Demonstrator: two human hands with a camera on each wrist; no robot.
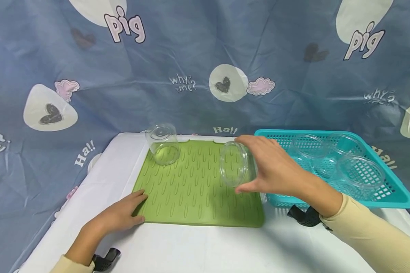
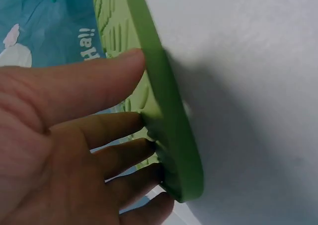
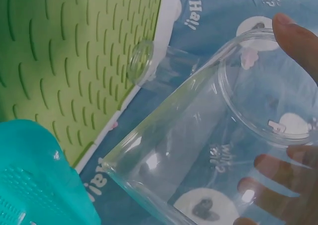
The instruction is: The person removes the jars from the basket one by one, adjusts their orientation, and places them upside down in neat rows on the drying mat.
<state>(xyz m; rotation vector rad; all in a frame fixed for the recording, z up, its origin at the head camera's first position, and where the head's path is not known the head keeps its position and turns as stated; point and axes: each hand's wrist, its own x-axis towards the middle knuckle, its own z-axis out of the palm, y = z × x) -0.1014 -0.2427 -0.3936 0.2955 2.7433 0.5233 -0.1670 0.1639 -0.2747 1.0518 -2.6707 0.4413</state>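
Observation:
A clear plastic jar (image 1: 234, 164) is in my right hand (image 1: 273, 167), tipped on its side above the right half of the green ribbed mat (image 1: 194, 189). In the right wrist view, the fingers and thumb grip this jar (image 3: 174, 140) around one end. Another clear jar (image 1: 163, 146) stands at the mat's back left corner, open rim down. My left hand (image 1: 117, 212) rests at the left edge of the mat near its front corner. Its fairly straight thumb and fingers touch the mat's edge (image 2: 164, 91) in the left wrist view.
A turquoise mesh basket (image 1: 307, 132) stands right of the mat, holding several clear jars (image 1: 360, 172). White cloth (image 1: 225, 250) covers the table. A blue printed curtain (image 1: 191, 49) hangs right behind it.

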